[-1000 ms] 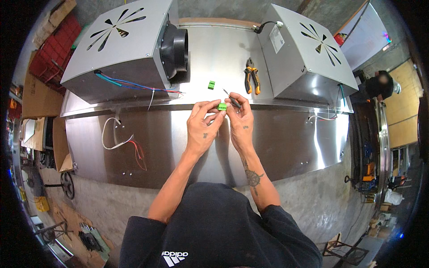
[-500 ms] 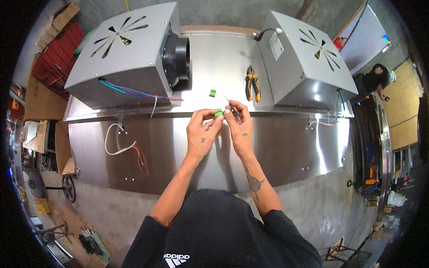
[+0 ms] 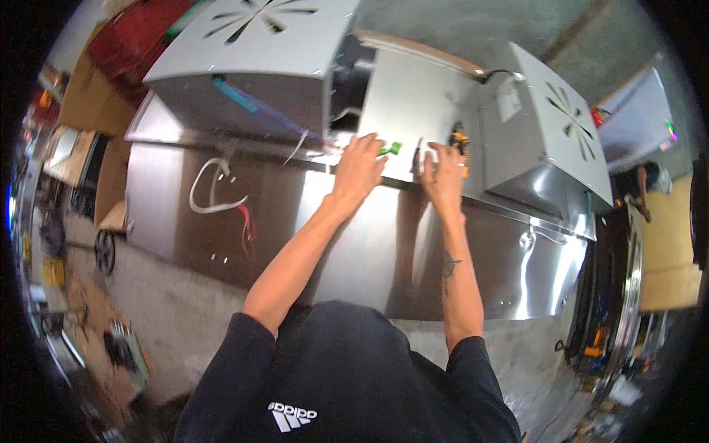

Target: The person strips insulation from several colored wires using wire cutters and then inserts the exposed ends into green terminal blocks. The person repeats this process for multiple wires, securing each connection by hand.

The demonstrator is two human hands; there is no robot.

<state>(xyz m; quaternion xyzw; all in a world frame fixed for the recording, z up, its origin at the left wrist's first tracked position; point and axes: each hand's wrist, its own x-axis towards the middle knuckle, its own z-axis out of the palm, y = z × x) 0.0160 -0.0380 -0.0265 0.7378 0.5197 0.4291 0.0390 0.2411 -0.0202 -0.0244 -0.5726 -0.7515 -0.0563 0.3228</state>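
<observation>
My left hand (image 3: pixel 358 168) reaches over the rear panel of the metal sheet, fingers forward and blurred beside the loose wire ends. At its fingertips is a small green terminal block (image 3: pixel 396 148), with more green close against the fingers; whether they grip any of it is unclear. My right hand (image 3: pixel 443 177) is lowered to the panel, thumb and fingers apart. A thin dark screwdriver (image 3: pixel 417 156) is just left of its thumb. Orange-and-black pliers (image 3: pixel 461 140) lie by its fingers, partly covered by them.
A large grey metal box (image 3: pixel 244 55) with blue and teal wires (image 3: pixel 251 108) stands at left. A second grey box (image 3: pixel 543 133) stands at right. White cable (image 3: pixel 196 196) with red wires lies on the front panel. Another person (image 3: pixel 642 188) is at far right.
My hands have parted from around the terminal block and moved forward. The left is now by the wire ends, the right beside the pliers. My view has shifted and tilted.
</observation>
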